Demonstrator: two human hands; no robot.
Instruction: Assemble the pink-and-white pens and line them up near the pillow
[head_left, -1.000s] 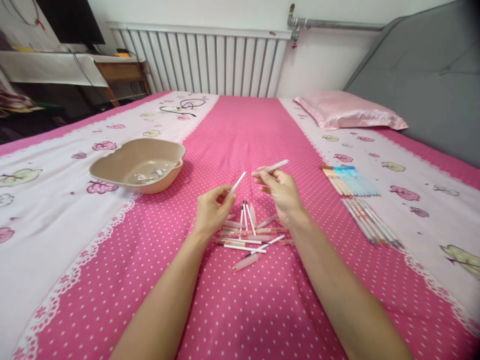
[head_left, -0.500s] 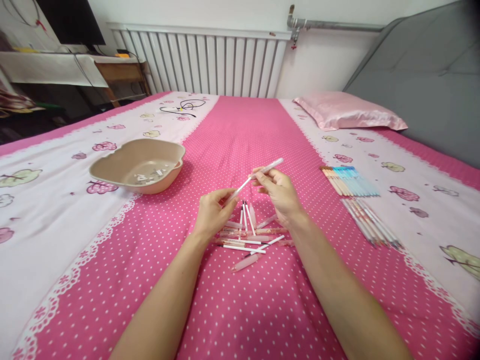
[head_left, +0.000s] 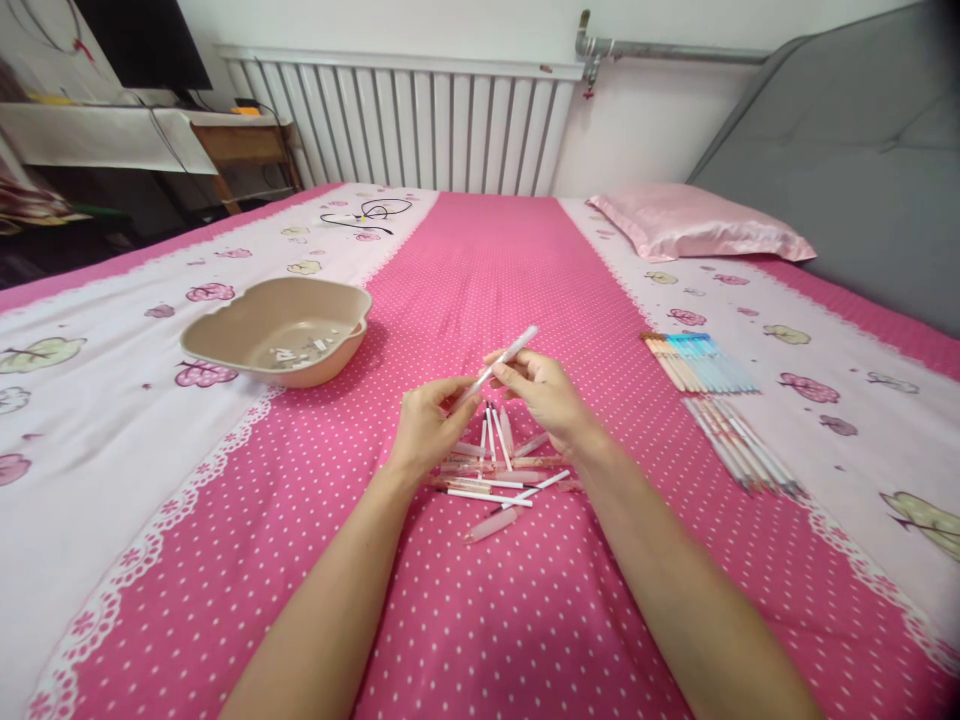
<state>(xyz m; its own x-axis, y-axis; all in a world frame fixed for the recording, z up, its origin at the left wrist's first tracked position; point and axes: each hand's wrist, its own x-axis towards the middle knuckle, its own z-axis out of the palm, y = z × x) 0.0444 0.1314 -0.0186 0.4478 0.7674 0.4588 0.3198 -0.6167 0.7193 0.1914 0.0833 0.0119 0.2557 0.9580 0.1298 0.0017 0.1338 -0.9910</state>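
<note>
Over the middle of the bed, my left hand [head_left: 427,425] is closed around the lower end of a slim pale pen [head_left: 519,343]. The thumb and fingers of my right hand [head_left: 553,396] pinch its translucent upper barrel, whose far end points up and to the right. The barrel covers most of the white refill, and the pen's lower end is hidden in my left hand. Just below both hands lies a loose heap of pen parts: white refills [head_left: 489,497] with dark tips, frosted pink barrels [head_left: 491,526] and patterned pieces.
A beige basin [head_left: 341,368] with small white bits inside stands at the left. On the right lie a row of blue and peach pens [head_left: 701,362] and a row of whitish pens [head_left: 742,445]. A black cable [head_left: 386,208] and a pink pillow [head_left: 697,222] lie farther back.
My right hand has moved down and left toward my left hand, sliding the barrel along the white refill, so less of the refill shows. My left hand has barely moved.
</note>
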